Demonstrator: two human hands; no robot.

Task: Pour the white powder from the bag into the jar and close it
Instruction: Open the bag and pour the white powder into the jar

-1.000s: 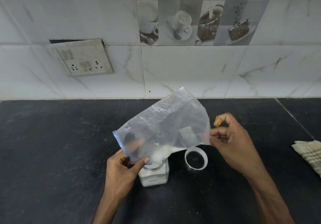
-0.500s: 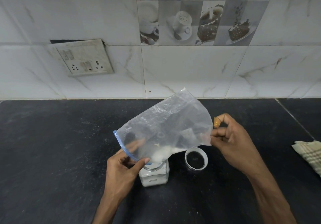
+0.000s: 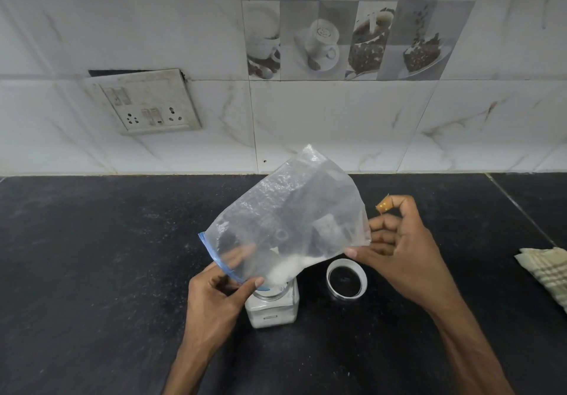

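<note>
A clear plastic bag [image 3: 291,210] with a blue zip edge is tilted mouth-down over a small square glass jar [image 3: 273,310] on the black counter. White powder [image 3: 288,267] lies in the bag's lowest corner, right above the jar's open mouth, and powder fills the jar's lower part. My left hand [image 3: 214,296] pinches the bag's mouth at the blue edge. My right hand [image 3: 399,247] holds the bag's raised bottom corner; a tan bandage sits on one fingertip. The round jar lid [image 3: 346,278] lies on the counter just right of the jar.
A checked cloth [image 3: 543,272] lies at the counter's right edge. The black counter [image 3: 92,256] meets a tiled wall with a switch-and-socket plate [image 3: 147,103] at the back left.
The bag's raised end has tipped slightly higher and the powder has slid down toward the mouth over the jar. Both hands keep their grips.
</note>
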